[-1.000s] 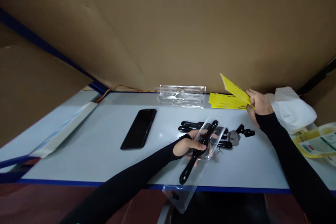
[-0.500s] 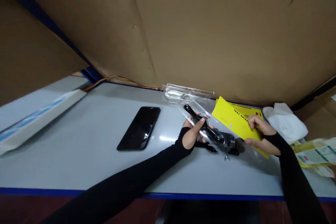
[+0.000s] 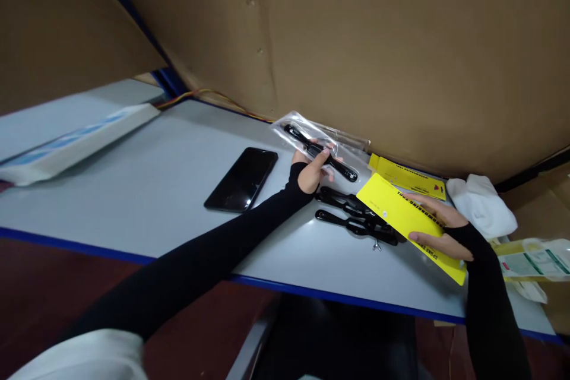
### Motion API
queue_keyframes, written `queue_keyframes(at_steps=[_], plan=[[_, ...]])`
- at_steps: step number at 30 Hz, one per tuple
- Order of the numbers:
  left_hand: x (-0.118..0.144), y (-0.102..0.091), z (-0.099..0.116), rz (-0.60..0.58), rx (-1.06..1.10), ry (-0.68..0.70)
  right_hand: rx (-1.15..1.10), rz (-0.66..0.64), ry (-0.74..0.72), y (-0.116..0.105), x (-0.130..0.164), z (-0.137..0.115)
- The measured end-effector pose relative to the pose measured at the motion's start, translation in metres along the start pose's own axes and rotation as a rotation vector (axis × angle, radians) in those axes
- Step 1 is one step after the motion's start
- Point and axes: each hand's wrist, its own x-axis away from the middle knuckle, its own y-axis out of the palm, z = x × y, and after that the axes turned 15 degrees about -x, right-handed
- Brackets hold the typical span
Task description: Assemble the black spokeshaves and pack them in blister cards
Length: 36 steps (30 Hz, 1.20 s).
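Head view, looking down over my two sleeved arms: my left hand (image 3: 310,171) is closed loosely around a clear blister pack (image 3: 320,143) with a black tool (image 3: 321,153) inside it, thumb on top and fingers curled beneath, holding it near the far edge of the table (image 3: 133,190), close against the cardboard wall (image 3: 356,41). I judge that pack light but springy and slick; thin clear plastic flexes and can pop out of a pinch, so the grip belongs around the middle where the tool stiffens it, not on the floppy flange. My right hand (image 3: 439,228) lies flat and mostly open, fingers spread along a yellow card (image 3: 401,211), which it supports from the near side, thumb under the card's edge as far as I can tell. The card looks stiff enough to hold its plane yet thin, so it would crease if pinched hard at a corner; holding it along a long edge seems safest. Between the hands, loose black tools (image 3: 351,214) lie on the table, with a second yellow card (image 3: 407,176) beyond them by the far edge. A black phone (image 3: 243,179) rests toward the middle, a white cloth (image 3: 481,205) and a yellow packet (image 3: 529,258) toward the right edge, and a long flat box (image 3: 75,139) at the left
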Motion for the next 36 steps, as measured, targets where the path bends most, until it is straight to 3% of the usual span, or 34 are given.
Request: queue_keyframes(at_steps=[6,10,16,26,31,36], plan=[[0.008,0.007,-0.001,-0.068,-0.008,-0.011,0.053,-0.079,0.081,0.002,0.0,-0.006],[0.013,0.006,-0.002,-0.125,-0.02,-0.055,0.026,-0.059,0.103,-0.003,0.005,-0.007],[0.013,0.002,-0.002,-0.111,-0.089,-0.065,0.121,-0.129,0.139,-0.015,0.012,-0.007],[0.018,0.003,-0.002,-0.154,-0.138,-0.066,0.181,-0.118,0.143,-0.011,0.013,-0.007],[0.027,0.008,-0.007,-0.161,-0.136,-0.023,0.091,-0.053,0.097,0.017,-0.002,-0.008],[0.058,0.018,-0.016,-0.284,-0.199,-0.099,-0.147,0.231,0.273,0.065,-0.017,-0.016]])
